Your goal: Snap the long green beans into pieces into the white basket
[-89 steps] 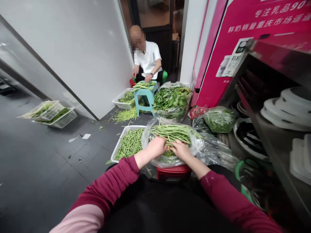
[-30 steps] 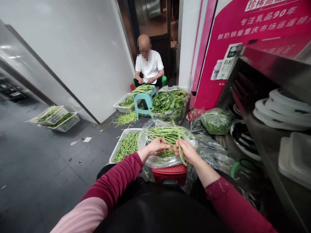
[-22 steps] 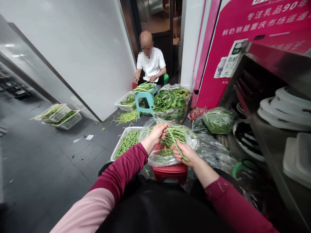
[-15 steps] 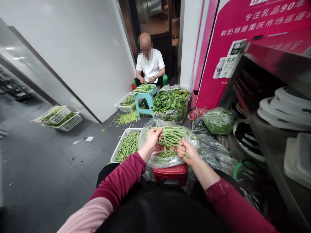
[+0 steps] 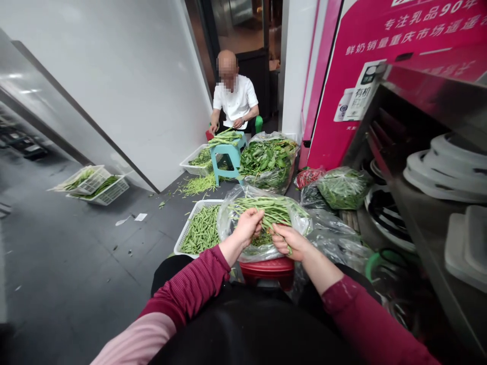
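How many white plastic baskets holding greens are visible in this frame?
4: one beside the left hand with cut beans, one by the teal stool, two overlapping near the left wall. Others may be hidden behind bags.

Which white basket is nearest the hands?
The white basket of cut beans on the floor just left of the left hand; the other baskets sit farther off.

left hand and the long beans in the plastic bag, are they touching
Touching. In the head view the left hand is closed on a bunch of long beans at the mouth of the clear plastic bag; the beans run out from under its fingers.
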`<state>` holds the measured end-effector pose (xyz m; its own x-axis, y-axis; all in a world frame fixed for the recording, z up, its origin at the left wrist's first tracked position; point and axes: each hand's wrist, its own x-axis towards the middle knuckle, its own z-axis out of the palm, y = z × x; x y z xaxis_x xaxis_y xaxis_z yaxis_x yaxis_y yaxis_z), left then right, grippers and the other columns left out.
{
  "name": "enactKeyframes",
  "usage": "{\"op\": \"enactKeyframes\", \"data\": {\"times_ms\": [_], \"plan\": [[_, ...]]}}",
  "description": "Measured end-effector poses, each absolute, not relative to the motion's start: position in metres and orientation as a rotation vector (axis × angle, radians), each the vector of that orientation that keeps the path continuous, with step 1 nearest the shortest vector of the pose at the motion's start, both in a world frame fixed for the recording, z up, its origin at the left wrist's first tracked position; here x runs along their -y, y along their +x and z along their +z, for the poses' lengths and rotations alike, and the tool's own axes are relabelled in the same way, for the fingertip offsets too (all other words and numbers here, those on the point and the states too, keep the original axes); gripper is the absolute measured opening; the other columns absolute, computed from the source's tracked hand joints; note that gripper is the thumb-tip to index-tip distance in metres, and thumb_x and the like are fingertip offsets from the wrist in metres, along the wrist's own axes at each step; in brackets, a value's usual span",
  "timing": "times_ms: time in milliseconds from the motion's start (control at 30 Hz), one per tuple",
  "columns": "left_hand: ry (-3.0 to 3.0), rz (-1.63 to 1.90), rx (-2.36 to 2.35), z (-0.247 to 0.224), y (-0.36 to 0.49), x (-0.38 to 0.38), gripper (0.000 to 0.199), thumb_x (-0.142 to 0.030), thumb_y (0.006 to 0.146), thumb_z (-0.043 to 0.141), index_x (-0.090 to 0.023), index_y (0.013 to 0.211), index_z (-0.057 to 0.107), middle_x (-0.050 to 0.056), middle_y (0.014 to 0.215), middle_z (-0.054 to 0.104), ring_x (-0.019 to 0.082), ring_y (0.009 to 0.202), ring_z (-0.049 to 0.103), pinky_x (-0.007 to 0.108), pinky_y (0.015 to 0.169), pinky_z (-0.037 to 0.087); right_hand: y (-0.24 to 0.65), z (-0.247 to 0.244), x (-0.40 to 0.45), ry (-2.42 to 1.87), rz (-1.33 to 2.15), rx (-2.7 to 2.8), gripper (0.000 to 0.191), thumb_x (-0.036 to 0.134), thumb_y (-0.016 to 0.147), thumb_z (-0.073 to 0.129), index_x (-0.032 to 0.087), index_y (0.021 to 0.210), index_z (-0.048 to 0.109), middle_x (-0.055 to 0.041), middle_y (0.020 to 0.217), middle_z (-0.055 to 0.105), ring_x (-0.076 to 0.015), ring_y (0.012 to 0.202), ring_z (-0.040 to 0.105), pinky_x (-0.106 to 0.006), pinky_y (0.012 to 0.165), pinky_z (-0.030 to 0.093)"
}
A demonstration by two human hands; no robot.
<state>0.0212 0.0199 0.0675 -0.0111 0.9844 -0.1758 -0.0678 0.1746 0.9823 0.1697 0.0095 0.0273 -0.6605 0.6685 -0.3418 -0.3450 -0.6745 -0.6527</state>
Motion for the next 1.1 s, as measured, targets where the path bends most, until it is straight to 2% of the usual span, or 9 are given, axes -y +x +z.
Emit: {"op": "enactKeyframes", "data": {"times_ms": [133,300,400,467,567,633,733,900,1100], "plan": [[1.436,1.201,-1.447,0.071,0.025,-0.007,0.022,-0.037,0.075,0.052,-0.016,0.068,0.050,-0.003,0.056,0.049,0.006,0.045,0.040,0.019,0.045,0.032,0.166,0.022,-0.016,-0.961,2.145,0.633,0.035,0.045,0.076,0.058,0.018,0.066,0.040,0.0101,0.046,0.029,-0.0009,0.033,0.017,-0.012,0.029,0.010],[2.086,0.868,-1.269,0.063,0.042,0.036,0.015,-0.026,0.077,0.049,-0.019,0.068,0.057,0.004,0.069,0.057,0.013,0.067,0.052,0.024,0.070,0.041,0.160,0.011,-0.024,-1.057,1.926,0.503,0.039,0.051,0.076,0.055,0.021,0.063,0.033,0.0119,0.041,0.021,-0.0025,0.031,0.014,-0.014,0.027,0.012],[2.006,0.900,-1.340,0.060,0.042,0.038,0.018,-0.030,0.079,0.048,-0.019,0.068,0.056,0.003,0.066,0.056,0.012,0.064,0.052,0.023,0.066,0.041,0.162,0.011,-0.023,-1.037,1.949,0.533,0.040,0.052,0.075,0.056,0.021,0.064,0.033,0.0119,0.042,0.023,-0.0025,0.031,0.013,-0.014,0.028,0.011],[1.757,1.030,-1.512,0.063,0.035,0.025,0.021,-0.036,0.079,0.047,-0.018,0.072,0.054,0.000,0.060,0.053,0.010,0.055,0.049,0.021,0.056,0.039,0.165,0.015,-0.019,-0.998,1.961,0.616,0.040,0.053,0.074,0.056,0.021,0.065,0.035,0.0114,0.044,0.025,-0.0020,0.032,0.014,-0.013,0.029,0.011],[1.383,1.041,-1.485,0.073,0.022,0.000,0.030,-0.045,0.078,0.048,-0.016,0.084,0.052,-0.006,0.052,0.046,0.006,0.038,0.038,0.018,0.040,0.029,0.168,0.022,-0.010,-0.974,2.036,0.800,0.040,0.055,0.074,0.055,0.020,0.067,0.038,0.0106,0.047,0.029,-0.0017,0.033,0.017,-0.013,0.030,0.011],[1.295,1.029,-1.346,0.078,0.014,-0.012,0.033,-0.047,0.074,0.054,-0.015,0.083,0.053,-0.008,0.048,0.042,0.003,0.034,0.032,0.016,0.037,0.024,0.169,0.026,-0.005,-0.965,2.153,0.947,0.039,0.055,0.074,0.055,0.019,0.069,0.040,0.0093,0.048,0.033,-0.0015,0.033,0.019,-0.013,0.030,0.011],[1.191,1.102,-1.238,0.075,0.009,-0.016,0.033,-0.046,0.068,0.061,-0.015,0.069,0.049,-0.008,0.044,0.040,0.002,0.033,0.030,0.015,0.035,0.021,0.170,0.030,-0.001,-0.939,2.215,1.028,0.039,0.055,0.075,0.054,0.019,0.067,0.041,0.0083,0.047,0.035,-0.0018,0.033,0.020,-0.013,0.030,0.011],[0.980,1.092,-1.270,0.056,0.025,0.013,0.037,-0.052,0.069,0.056,-0.017,0.063,0.045,-0.006,0.043,0.045,0.004,0.029,0.032,0.017,0.031,0.023,0.164,0.021,-0.009,-0.901,1.958,0.676,0.044,0.057,0.074,0.054,0.020,0.061,0.034,0.0102,0.044,0.026,-0.0028,0.033,0.016,-0.015,0.029,0.014],[1.548,0.946,-1.363,0.068,0.040,0.050,0.027,-0.040,0.077,0.051,-0.017,0.063,0.053,-0.003,0.050,0.050,0.007,0.043,0.043,0.019,0.046,0.034,0.174,0.012,-0.029,-0.960,1.788,0.422,0.043,0.051,0.083,0.044,0.021,0.057,0.027,0.0101,0.040,0.019,-0.0052,0.031,0.017,-0.017,0.029,0.019]]}}
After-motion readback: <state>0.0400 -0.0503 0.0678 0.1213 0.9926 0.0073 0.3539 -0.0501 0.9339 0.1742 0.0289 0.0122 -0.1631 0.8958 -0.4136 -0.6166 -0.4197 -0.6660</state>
